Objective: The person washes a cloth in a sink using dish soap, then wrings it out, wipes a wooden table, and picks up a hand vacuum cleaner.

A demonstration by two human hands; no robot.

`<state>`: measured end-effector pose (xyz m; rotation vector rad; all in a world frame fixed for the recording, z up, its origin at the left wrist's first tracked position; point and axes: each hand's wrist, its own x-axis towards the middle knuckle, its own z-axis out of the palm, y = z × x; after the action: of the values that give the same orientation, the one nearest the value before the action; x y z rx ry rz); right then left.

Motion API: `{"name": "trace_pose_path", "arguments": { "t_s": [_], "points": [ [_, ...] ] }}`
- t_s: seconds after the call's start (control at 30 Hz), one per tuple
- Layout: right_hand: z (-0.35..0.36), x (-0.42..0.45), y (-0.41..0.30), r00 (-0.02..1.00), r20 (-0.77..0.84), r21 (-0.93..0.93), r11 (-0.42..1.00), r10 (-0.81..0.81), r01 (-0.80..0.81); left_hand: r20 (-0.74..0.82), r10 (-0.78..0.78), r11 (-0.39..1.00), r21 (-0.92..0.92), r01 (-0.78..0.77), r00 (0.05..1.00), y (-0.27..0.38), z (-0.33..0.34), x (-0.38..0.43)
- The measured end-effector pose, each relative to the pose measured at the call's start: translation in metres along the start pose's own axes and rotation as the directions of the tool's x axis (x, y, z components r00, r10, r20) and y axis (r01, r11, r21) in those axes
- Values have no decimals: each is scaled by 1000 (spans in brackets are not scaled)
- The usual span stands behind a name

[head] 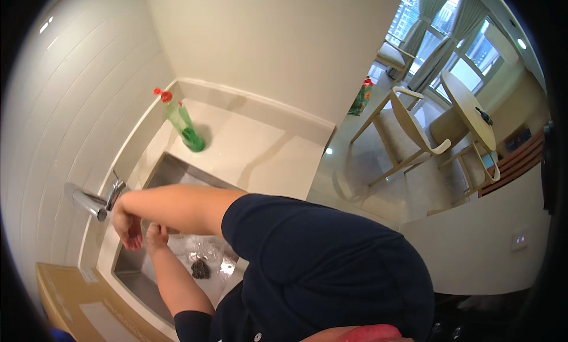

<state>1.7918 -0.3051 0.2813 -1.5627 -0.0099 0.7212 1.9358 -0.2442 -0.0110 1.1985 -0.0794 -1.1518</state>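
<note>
My right hand (128,229) hangs bent at the wrist beside the chrome faucet (91,204), its fingers pointing down and no object seen in it. Close by, over the metal sink (133,269), is my left hand (157,236) with its fingers curled; whether it holds anything cannot be told. Both hands look wet. A dark, coarse clump like a scouring pad (200,268) lies in the sink among water and suds. My right forearm hides part of the basin. A green dish soap bottle (184,127) with a red cap stands on the counter behind the sink's corner.
A cardboard box (73,300) sits along the sink's near-left side. The pale stone countertop (262,151) meets a wall. Farther off are a wooden chair (399,129), an oval table (466,107), a green and red bag (361,98) on the floor, and curtained windows.
</note>
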Motion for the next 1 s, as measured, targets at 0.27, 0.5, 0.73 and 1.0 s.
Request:
{"name": "trace_pose_path", "arguments": {
  "t_s": [0.27, 0.5, 0.73, 1.0],
  "points": [
    [-16, 8, 32, 992, -126, 87, 996, 24, -13, -58, -88, 949, 299, 102, 994, 21, 117, -128],
    [-4, -18, -3, 976, -213, 68, 996, -41, 56, -204, 304, 789, 602, -126, 930, 39, 119, -113],
    [6, -8, -7, 905, -409, -45, 993, -117, 108, -161, 281, 508, 862, -4, 946, 49, 86, -115],
    [-3, -19, 14, 884, -444, -286, 958, -147, 16, 176, 210, 691, 670, -273, 962, 89, 108, -184]
  ]
}}
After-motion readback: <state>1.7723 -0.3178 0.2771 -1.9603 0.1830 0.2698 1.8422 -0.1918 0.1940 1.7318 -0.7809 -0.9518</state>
